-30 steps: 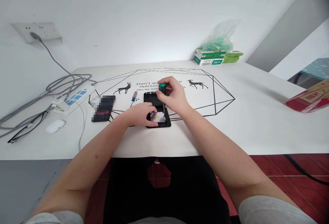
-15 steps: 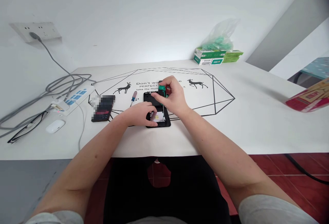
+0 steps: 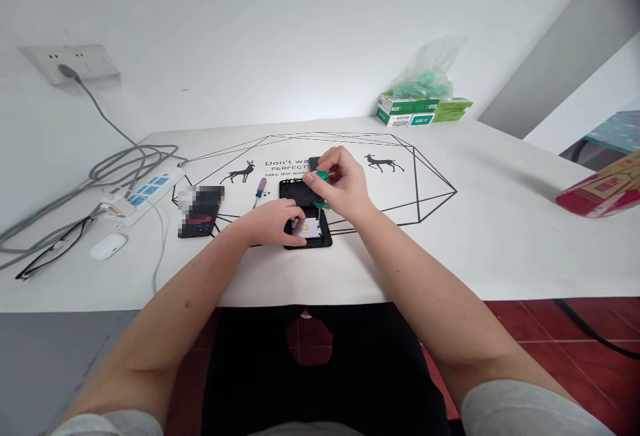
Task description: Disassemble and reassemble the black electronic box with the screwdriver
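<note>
Grips with the right hand [image 3: 344,186] a green screwdriver [image 3: 323,175], fingers closed around the handle, shaft directed down to the right side of an opened black device [image 3: 327,233]. Rests the left hand [image 3: 275,223] on the left side of the same device, thumb and fingers parted, close by the pale panel [image 3: 311,230] with its yellow square; how strongly pressed, cannot tell. Location of the device: flat on the white table [image 3: 450,256], between the two hands, with a black piece [image 3: 296,191] just beyond; joined or separate, not possible to say. Farther left, a second screwdriver [image 3: 261,188] and, beside it, some small dark pieces [image 3: 269,193], perhaps screws.

Possible trouble, in careful judgement: a slip of the tip, because of tilting or too little downward pressure, and so a scratch on the panel or a poke toward the nearby left fingers. Possible also, with a weak left hold, a turning of the device on the table. Easy to scatter, too, the small pieces, through a careless brush of the left hand.
</note>
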Motion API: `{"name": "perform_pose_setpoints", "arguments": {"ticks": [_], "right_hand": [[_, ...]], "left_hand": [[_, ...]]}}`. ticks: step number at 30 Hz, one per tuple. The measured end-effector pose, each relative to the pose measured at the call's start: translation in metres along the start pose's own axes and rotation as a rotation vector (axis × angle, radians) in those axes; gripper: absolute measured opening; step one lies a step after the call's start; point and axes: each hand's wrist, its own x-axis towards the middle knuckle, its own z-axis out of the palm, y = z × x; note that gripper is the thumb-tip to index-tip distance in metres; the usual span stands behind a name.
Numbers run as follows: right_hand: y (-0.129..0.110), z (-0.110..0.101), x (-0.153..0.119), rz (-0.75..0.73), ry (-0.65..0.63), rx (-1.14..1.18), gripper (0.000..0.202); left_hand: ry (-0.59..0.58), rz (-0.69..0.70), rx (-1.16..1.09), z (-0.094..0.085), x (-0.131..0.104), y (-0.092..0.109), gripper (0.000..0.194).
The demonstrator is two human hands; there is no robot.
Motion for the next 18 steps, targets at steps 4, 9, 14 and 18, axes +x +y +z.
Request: {"name": "perform_pose_setpoints", "arguments": {"ticks": [4, 9, 14, 18], "right_hand": [[-0.004, -0.007, 0.009, 0.141, -0.144, 0.239, 0.053], [-0.008, -0.014, 0.014, 0.281, -0.246, 0.345, 0.05], [-0.009, -0.021, 0.013, 0.398, -0.362, 0.435, 0.049], [-0.008, -0.019, 0.011, 0.514, -0.369, 0.593, 0.048]], "left_hand": [[0.006, 0.009, -0.002, 0.0, 0.0, 0.0, 0.039], [0.023, 0.038, -0.023, 0.001, -0.001, -0.001, 0.036], [0.112, 0.137, 0.05, 0.004, -0.001, -0.006, 0.035], [0.177, 0.161, 0.067, 0.005, 0.0, -0.011, 0.042]]}}
